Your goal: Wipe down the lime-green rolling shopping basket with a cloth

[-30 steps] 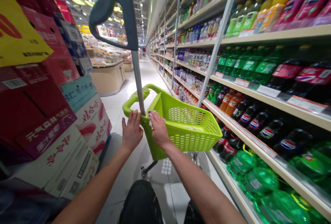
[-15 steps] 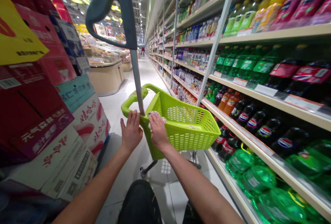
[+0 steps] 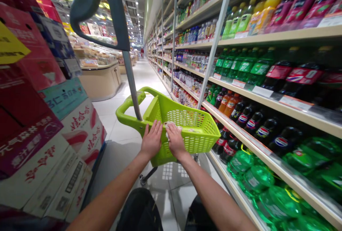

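Note:
A lime-green shopping cart [image 3: 187, 140] with slotted basket walls stands before my knees. My right hand [image 3: 175, 140] is closed on a pale, crumpled cloth [image 3: 169, 125] and presses it over the basket's near rim. Just left of it, my left hand [image 3: 152, 138] lies on the same rim, its fingers stretched out and holding nothing. A grey metal pole [image 3: 132, 81] rises from the cart's left end and carries a dark grey loop handle [image 3: 123, 21] at upper left.
Shelves of drink bottles [image 3: 245, 65] run along the right side, with large green bottles [image 3: 278, 202] at the bottom. Stacked drink cartons [image 3: 61, 145] stand close on the left. A rounded display counter [image 3: 100, 81] is farther along the tiled aisle [image 3: 136, 69].
Both hands have slid rightward along the near rim, the right one with the cloth. My left hand has moved away from the pole's base. The view has shifted slightly right.

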Demonstrator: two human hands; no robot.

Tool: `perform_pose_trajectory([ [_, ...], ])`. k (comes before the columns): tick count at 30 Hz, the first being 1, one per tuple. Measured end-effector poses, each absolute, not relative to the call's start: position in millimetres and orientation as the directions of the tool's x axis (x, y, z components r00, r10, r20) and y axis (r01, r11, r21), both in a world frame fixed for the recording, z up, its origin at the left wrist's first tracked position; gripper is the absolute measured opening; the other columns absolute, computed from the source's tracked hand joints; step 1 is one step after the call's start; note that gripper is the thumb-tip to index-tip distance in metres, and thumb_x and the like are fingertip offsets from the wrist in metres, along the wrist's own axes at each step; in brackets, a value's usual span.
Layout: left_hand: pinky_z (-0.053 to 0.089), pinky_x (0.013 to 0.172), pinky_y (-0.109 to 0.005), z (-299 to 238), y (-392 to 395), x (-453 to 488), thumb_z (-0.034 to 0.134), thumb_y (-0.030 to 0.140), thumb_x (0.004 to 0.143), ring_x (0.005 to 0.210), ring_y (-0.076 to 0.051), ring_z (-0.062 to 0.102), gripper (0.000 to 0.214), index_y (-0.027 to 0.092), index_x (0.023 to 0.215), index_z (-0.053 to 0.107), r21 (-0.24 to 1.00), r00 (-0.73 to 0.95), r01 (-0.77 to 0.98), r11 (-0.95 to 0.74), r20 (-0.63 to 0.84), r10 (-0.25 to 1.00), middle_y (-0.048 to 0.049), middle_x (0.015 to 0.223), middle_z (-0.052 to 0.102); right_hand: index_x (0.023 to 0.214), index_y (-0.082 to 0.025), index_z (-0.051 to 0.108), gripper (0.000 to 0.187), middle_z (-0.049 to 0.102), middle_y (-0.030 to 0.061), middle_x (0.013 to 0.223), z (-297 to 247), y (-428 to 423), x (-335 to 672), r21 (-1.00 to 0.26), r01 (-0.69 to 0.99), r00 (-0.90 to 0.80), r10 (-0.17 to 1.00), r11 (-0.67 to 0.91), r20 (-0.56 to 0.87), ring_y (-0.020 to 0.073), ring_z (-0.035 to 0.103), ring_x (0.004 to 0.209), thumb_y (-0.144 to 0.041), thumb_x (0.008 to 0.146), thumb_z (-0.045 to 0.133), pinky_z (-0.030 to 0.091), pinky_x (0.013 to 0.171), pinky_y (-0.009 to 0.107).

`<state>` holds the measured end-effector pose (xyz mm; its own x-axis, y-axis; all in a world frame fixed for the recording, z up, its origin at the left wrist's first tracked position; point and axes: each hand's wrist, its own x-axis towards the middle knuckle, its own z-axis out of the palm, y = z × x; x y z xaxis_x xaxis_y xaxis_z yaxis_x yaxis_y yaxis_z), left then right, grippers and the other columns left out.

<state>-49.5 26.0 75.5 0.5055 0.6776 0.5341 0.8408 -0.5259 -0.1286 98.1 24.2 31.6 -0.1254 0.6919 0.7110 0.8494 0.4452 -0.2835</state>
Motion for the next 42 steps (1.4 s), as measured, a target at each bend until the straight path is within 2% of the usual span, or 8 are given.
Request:
perform_pose_trajectory([
  [3,0.01,0.107,-0.045,74.5,27.6,-49.0,0.039,0.016,0.07,0.131,-0.022,0.02,0.059,0.01,0.129,0.038,-0.139,0.504,0.847,-0.513,0.516,0.693,-0.008,0.138,0.033,0.118,-0.014,0.051,0.047,0.046,0.0106,0.129,21.3,19.4,135.6,-0.292,0.87,-0.082,0.7,0.397,0.709,0.0184,0.031,0.126,-0.005,0.076,0.033,0.028,0.102,0.041],
  [9,0.011,0.107,-0.046,71.7,25.6,-39.5,0.037,0.017,0.072,0.13,-0.023,0.023,0.055,0.008,0.126,0.041,-0.134,0.504,0.846,-0.516,0.515,0.693,-0.0096,0.135,0.038,0.114,-0.01,0.054,0.047,0.049,0.0147,0.125,2.4,4.1,211.0,-0.361,0.921,0.16,0.704,0.145,0.692,0.0224,0.034,0.123,-0.002,0.072,0.032,0.028,0.1,0.046],
  [16,0.015,0.106,-0.045,61.6,25.1,-18.1,0.036,0.017,0.073,0.13,-0.022,0.023,0.056,0.007,0.128,0.038,-0.164,0.56,0.813,-0.558,0.482,0.674,-0.01,0.137,0.035,0.119,-0.014,0.05,0.046,0.044,0.0093,0.13,7.8,13.1,152.2,-0.241,0.898,-0.098,0.701,0.368,0.706,0.0189,0.028,0.127,-0.006,0.077,0.033,0.026,0.103,0.042],
  [23,0.014,0.106,-0.044,60.9,20.7,-19.1,0.036,0.018,0.072,0.13,-0.023,0.023,0.057,0.007,0.128,0.038,-0.139,0.542,0.824,-0.549,0.474,0.694,-0.01,0.136,0.036,0.11,-0.013,0.057,0.048,0.05,0.0115,0.123,-9.3,-11.1,251.2,-0.386,0.922,0.271,0.668,0.026,0.693,0.0213,0.033,0.123,-0.002,0.069,0.033,0.027,0.101,0.046],
  [30,0.014,0.107,-0.045,54.4,19.0,-11.1,0.036,0.018,0.071,0.131,-0.022,0.02,0.06,0.007,0.13,0.035,-0.134,0.569,0.803,-0.581,0.462,0.68,-0.0092,0.138,0.032,0.116,-0.014,0.052,0.05,0.045,0.0108,0.13,-8.0,-8.5,199.7,-0.29,0.916,0.0,0.724,0.276,0.69,0.0197,0.029,0.127,-0.002,0.071,0.034,0.026,0.102,0.047],
  [34,0.013,0.107,-0.044,54.8,16.8,-14.7,0.036,0.017,0.071,0.132,-0.02,0.018,0.061,0.009,0.131,0.033,-0.141,0.579,0.799,-0.584,0.445,0.684,-0.0075,0.14,0.029,0.111,-0.015,0.056,0.049,0.048,0.0098,0.126,-11.8,-23.9,244.7,-0.386,0.911,0.17,0.721,0.145,0.671,0.0205,0.037,0.122,-0.004,0.068,0.036,0.031,0.1,0.044],
  [38,0.014,0.107,-0.044,55.9,13.9,-11.5,0.038,0.02,0.071,0.132,-0.022,0.017,0.061,0.007,0.131,0.033,-0.111,0.553,0.815,-0.569,0.442,0.706,-0.0089,0.14,0.028,0.106,-0.012,0.059,0.044,0.057,0.0121,0.112,-9.8,-34.0,282.1,-0.582,0.813,0.47,0.599,-0.009,0.648,0.0222,0.051,0.106,-0.012,0.069,0.037,0.04,0.092,0.039],
  [42,0.014,0.107,-0.044,57.1,13.8,-9.7,0.038,0.02,0.071,0.131,-0.022,0.018,0.061,0.007,0.13,0.034,-0.082,0.549,0.815,-0.573,0.422,0.721,-0.009,0.14,0.029,0.102,-0.013,0.06,0.04,0.062,0.0101,0.1,1.1,-25.5,270.5,-0.631,0.774,0.488,0.598,0.038,0.635,0.0201,0.056,0.092,-0.016,0.07,0.036,0.045,0.083,0.033],
])
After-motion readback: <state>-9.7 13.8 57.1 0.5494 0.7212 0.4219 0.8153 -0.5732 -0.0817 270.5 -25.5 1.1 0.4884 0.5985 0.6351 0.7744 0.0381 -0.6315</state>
